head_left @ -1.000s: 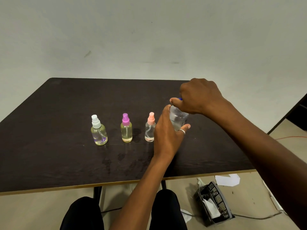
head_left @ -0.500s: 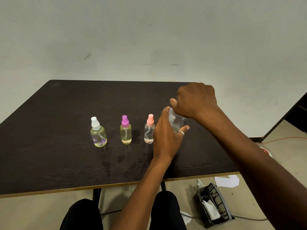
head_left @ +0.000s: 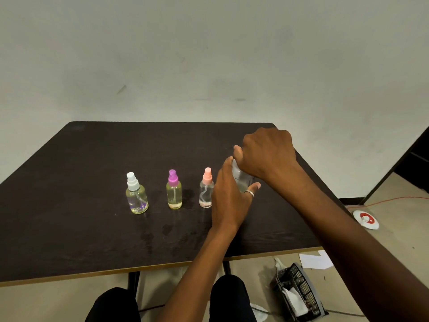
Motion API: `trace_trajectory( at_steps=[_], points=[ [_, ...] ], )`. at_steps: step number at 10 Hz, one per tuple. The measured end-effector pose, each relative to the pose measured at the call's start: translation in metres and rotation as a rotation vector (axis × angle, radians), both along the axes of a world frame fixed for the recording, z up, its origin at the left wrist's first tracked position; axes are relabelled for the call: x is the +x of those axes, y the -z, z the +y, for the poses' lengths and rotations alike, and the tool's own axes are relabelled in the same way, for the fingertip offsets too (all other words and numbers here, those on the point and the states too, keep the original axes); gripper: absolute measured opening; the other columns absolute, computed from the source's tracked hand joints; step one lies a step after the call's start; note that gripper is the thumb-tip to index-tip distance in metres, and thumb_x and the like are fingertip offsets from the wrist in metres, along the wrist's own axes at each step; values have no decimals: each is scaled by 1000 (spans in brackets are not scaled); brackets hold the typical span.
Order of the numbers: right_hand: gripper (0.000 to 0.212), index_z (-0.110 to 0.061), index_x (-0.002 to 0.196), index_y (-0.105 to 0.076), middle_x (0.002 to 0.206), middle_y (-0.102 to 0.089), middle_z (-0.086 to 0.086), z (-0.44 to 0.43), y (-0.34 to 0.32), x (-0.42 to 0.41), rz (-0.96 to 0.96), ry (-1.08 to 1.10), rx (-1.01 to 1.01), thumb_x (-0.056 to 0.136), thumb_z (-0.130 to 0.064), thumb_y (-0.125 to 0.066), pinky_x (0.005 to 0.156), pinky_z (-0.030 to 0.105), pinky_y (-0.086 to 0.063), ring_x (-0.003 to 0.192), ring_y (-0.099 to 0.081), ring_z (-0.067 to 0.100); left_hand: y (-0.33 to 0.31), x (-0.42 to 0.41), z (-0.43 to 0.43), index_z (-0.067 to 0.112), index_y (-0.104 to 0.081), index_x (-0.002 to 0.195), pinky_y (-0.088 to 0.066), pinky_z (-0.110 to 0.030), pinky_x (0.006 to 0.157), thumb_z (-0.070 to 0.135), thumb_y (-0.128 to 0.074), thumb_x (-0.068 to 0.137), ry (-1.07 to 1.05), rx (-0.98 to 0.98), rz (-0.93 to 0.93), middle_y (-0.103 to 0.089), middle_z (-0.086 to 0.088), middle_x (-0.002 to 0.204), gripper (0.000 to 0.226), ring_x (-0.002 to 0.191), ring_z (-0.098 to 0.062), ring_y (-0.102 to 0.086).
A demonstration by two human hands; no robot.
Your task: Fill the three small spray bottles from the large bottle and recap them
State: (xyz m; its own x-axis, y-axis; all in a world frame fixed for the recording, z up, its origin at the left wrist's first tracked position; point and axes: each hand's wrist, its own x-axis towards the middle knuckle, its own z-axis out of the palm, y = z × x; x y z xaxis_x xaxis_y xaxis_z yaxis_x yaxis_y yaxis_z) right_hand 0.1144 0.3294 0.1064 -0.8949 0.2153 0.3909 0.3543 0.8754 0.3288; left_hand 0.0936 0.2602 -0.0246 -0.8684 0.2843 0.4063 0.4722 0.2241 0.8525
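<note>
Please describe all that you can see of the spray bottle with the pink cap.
The pink-capped spray bottle is small, clear and looks like plastic, with a pale pink pump top and a curved dip tube inside. It stands upright and capped on the dark table, rightmost of the three small bottles. It looks almost empty, with only a little pinkish liquid at the bottom. The left hand is close beside it; whether they touch cannot be told.

Both hands (head_left: 246, 182) grip the large bottle (head_left: 241, 180) beside 3 spray bottles (head_left: 174, 191).
</note>
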Motion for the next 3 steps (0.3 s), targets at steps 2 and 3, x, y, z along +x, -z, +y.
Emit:
trace_trajectory(
  at_steps=[2, 3],
  points=[
    [56, -18, 60, -51, 54, -47, 0, -4, 5, 6, 27, 45, -46, 96, -56, -32, 54, 26, -32, 47, -41, 11, -10, 16, -4, 13, -18, 157, -22, -15, 108, 40, -79, 80, 12, -126, -67, -35, -3, 158, 102, 145, -17, -35],
    [70, -16, 55, -47, 53, -48, 1, -2, 5, 11, 94, 85, -91, 90, -72, -21, 51, 25, -31, 46, -43, 14, -17, 34, -25, 14, -37, 148, -39, -24, 109, 44, -78, 81, -111, -129, 78, -48, 0, 148, 84, 136, -17, -46]
  ],
)
